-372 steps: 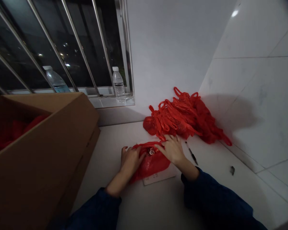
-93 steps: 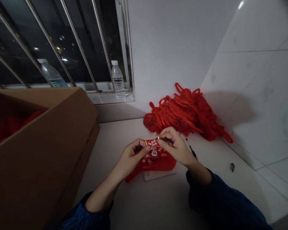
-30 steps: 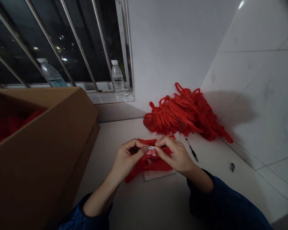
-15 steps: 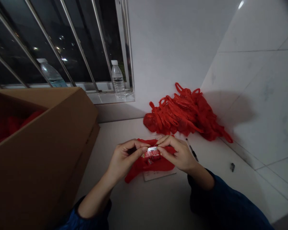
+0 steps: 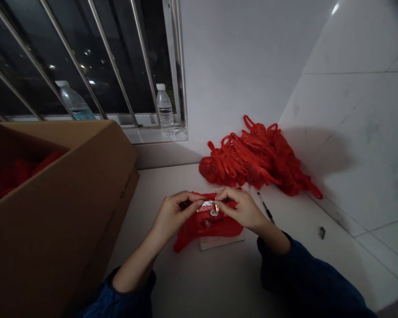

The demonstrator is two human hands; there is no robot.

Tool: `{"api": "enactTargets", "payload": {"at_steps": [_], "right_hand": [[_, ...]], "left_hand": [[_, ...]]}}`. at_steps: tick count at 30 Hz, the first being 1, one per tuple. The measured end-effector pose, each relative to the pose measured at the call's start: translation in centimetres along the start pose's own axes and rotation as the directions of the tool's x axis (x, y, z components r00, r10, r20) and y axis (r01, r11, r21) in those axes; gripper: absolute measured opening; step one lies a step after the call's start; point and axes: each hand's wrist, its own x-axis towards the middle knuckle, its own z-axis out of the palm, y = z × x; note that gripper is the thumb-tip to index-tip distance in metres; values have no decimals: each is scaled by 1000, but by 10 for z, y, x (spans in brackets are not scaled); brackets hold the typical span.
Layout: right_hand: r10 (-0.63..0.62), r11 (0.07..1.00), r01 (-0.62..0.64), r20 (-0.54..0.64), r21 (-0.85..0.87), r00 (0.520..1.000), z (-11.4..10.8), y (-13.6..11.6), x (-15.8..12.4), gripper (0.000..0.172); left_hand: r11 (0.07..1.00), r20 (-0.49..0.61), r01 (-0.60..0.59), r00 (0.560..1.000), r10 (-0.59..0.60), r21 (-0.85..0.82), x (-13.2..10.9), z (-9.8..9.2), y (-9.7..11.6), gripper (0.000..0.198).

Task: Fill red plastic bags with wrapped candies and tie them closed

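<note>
A small red packet with a silver top edge is pinched between my two hands. My left hand grips it at the left end, thumb against fingertips. At the right end, the thumb and fingers of my right hand are closed on the same edge. Gold trim and a white printed mark show near the right fingertips. Below the packet, a red plastic bag is spread over a pale booklet or sheet. Other small red items on the bag are too unclear to name.
Red plastic bags are heaped against the wall. A black pen and a small dark object lie to the right. On the left stands a cardboard box with red bags inside. A water bottle stands on the windowsill.
My right hand has moved slightly left along the packet's silver edge, and the packet's right end has bent or turned. A white mark and gold trim now show. The view has shifted a little.
</note>
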Motion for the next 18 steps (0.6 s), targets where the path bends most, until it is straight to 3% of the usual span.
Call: {"api": "enactTargets", "payload": {"at_steps": [6,9,13,18], "right_hand": [[67,998,-67,-7,-18,998,2,6,1,8],[111,993,-106,85,-59,990,4,18,1,12],[270,921,-146,322,-361,907,11,44,0,14],[358,819,-151,289,-553,888,28,67,3,25]], "left_hand": [[992,41,-8,999,2,127,0,-5,-7,24],[952,31,-4,1000,-6,305,0,-9,-13,29],[861,37,32,998,-59,508,0,-12,-18,30],[805,76,29,993,-92,593,-2,-12,-17,30]]}}
